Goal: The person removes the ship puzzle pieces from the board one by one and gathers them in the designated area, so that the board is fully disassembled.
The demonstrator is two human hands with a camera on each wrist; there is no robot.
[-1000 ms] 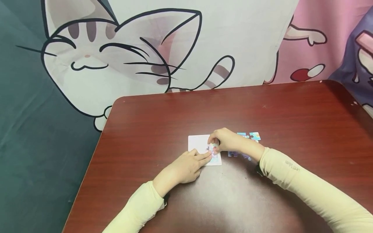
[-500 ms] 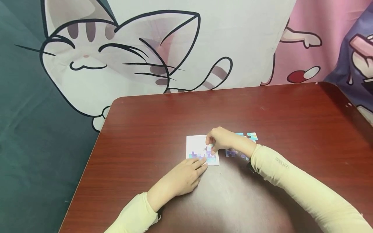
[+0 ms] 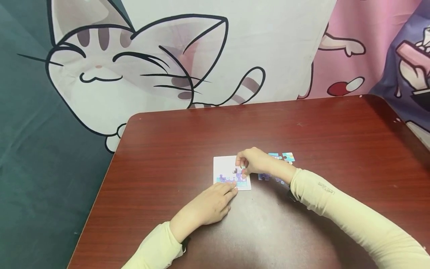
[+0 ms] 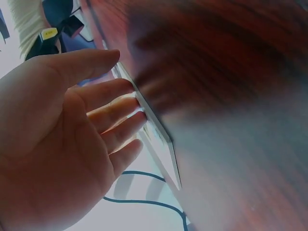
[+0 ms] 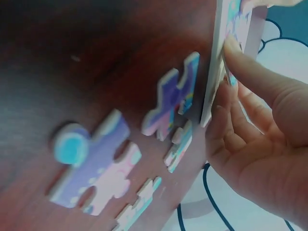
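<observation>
A white square puzzle board point(image 3: 222, 164) lies on the table, with joined purple and blue pieces along its near side. On the near edge of that board rest the fingertips of my left hand point(image 3: 211, 204), fingers mostly straight; the left wrist view shows them touching the board's rim point(image 4: 166, 147). Over the right side of the board, my right hand point(image 3: 254, 161) pinches a puzzle piece point(image 5: 233, 79) between thumb and fingers. Only a small part of this piece shows, and the hand hides the board's right side in the head view.
To the right of the board lie several loose puzzle pieces point(image 3: 288, 156), partly under my right forearm; in the right wrist view a purple and pink piece point(image 5: 98, 166) is closest. Behind the brown table point(image 3: 174, 138) hangs a cloth with a printed cat point(image 3: 100, 86).
My left hand has drawn back toward the near edge, uncovering the joined pieces. My right hand stays over the board's right side, fingers slightly shifted. The view has shifted slightly.
</observation>
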